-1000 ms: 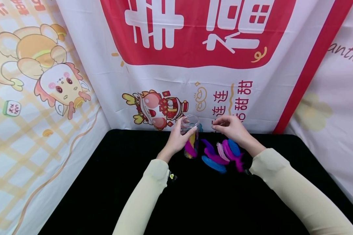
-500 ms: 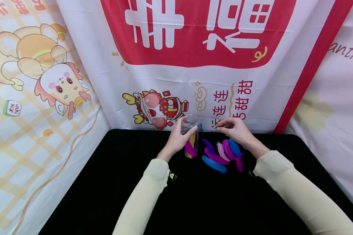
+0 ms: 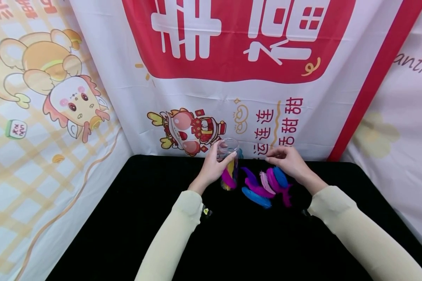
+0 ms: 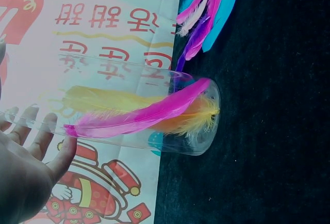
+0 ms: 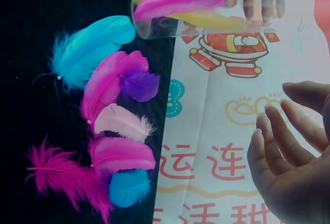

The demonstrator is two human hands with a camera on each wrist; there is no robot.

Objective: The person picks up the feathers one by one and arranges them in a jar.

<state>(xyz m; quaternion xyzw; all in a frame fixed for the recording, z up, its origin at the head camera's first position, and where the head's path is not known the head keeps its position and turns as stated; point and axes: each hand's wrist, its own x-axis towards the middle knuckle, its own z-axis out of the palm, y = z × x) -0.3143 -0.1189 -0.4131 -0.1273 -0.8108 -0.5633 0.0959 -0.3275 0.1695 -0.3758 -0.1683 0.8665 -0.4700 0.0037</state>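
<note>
In the head view my left hand (image 3: 212, 166) grips a tall clear cylinder (image 4: 198, 144) near its open top, thumb and fingers on either side. The cylinder stands upright on the black cloth. Inside it lean a magenta feather (image 4: 139, 118) and a yellow feather (image 4: 103, 100). To its right, my right hand (image 3: 290, 162) hovers past the loose feathers, its fingers loosely bent with nothing between them. In the right wrist view those feathers include a blue feather (image 5: 93, 48), a purple feather (image 5: 142, 85), a pale pink feather (image 5: 121, 122) and a fluffy magenta feather (image 5: 69, 177).
The black-covered table (image 3: 253, 242) ends at a rounded back edge just behind the cylinder. A printed white and red curtain (image 3: 232, 91) hangs right behind it. More printed cloth (image 3: 67, 156) closes off the left side.
My right hand has drawn away from the cylinder, to the right and slightly down. The left hand, the cylinder and the loose feathers have stayed in place.
</note>
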